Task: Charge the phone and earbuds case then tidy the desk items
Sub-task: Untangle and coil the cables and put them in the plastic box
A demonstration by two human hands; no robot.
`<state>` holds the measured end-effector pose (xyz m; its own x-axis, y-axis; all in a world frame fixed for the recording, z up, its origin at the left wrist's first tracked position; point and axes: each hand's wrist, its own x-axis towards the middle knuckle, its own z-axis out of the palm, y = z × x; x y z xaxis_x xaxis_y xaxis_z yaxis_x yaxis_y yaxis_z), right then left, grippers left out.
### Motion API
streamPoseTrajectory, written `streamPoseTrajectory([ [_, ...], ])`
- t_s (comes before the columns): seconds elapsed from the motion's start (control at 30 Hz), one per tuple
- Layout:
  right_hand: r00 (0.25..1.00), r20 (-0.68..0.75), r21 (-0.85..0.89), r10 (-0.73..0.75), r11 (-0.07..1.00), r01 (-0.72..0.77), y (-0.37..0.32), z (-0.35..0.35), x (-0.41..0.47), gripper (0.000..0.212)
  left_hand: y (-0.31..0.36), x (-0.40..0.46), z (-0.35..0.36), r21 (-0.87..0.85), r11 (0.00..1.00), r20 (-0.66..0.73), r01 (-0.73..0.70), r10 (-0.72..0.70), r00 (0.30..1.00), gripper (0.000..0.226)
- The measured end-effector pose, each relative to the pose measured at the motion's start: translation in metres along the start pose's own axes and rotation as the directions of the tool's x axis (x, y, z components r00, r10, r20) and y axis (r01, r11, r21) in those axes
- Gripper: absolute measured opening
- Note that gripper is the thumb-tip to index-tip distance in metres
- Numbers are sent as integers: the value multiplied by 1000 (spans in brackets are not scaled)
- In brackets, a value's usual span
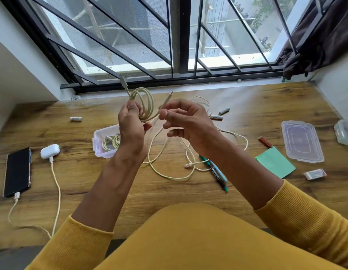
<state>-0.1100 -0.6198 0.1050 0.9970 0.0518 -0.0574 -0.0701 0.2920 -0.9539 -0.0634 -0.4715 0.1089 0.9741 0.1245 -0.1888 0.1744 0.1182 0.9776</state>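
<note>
Phone [17, 172] and earbuds case [50, 151] lie plugged in at tabletop [247, 98] left. Tidying step: left hand [130, 123] grips coiled cable [144, 103], right hand [185, 121] pinches its loose end. Next, likely: finish the wrap, drop it in the open box [98, 137].

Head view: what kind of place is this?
Likely a home desk by a window: wood-grain desktop, black barred window with dark curtain, and a black phone charging.

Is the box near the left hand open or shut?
Open. The box has no lid on it, and a coiled cable shows inside. A lid lies apart, on the desk's right side.
</note>
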Motion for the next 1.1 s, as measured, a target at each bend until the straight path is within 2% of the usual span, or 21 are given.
streamPoseTrajectory([
  [0.07,1000,-3,57,24,998,-23,-1,4,1,8,0,-2,3,-24,1000,-3,-4,4,1000,34],
  [0.2,992,-26,296,123,949,-110,-2,9,3,3,3,-3,7,-66,998,21,-17,18,1000,33],
  [0.27,987,-67,335,146,935,-116,0,11,5,4,6,-4,8,-69,997,63,-26,31,998,34],
  [0.33,987,-115,258,117,962,-84,3,12,6,8,8,-7,9,-53,998,117,-45,51,992,35],
  [0.4,988,-152,86,33,996,-19,6,12,7,11,8,-8,9,-39,997,156,-73,79,985,35],
  [0.53,981,-144,-190,-130,977,101,8,14,5,10,5,-5,8,25,993,147,-113,108,983,37],
  [0.63,976,-120,-248,-183,957,149,6,15,5,8,0,-4,9,96,989,120,-108,96,988,35],
  [0.73,973,-130,-179,-191,970,166,3,14,7,7,-8,1,8,206,966,92,-154,137,986,33],
  [0.83,977,-149,-76,-155,986,146,-1,13,7,13,-10,-2,9,380,893,77,-241,229,970,34],
  [0.97,983,-153,29,-105,993,111,-3,11,6,34,-8,-3,9,617,712,98,-334,352,931,29],
  [1.1,991,-110,84,-75,993,84,-3,8,4,43,-6,-2,7,756,540,145,-370,412,899,26],
])
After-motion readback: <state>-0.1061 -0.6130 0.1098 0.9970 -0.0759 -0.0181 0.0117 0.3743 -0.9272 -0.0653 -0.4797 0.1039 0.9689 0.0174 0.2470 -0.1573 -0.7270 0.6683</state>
